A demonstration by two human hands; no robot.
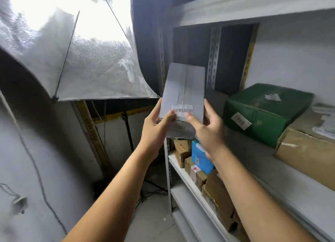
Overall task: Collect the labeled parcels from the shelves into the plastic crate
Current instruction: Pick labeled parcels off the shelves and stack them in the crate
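Head view: grey parcel (183,86) held upright between 2 grips; left grip (155,127) clasps its left edge, right grip (210,127) its right edge, thumbs pressed on its front by the white label (183,111).

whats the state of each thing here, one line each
grey box: held up before the shelf, labelled
left grip: holds the box's left edge
right grip: holds the box's right edge
green parcel: lies on the shelf, sealed
brown carton: on the shelf, sealed
softbox: lit
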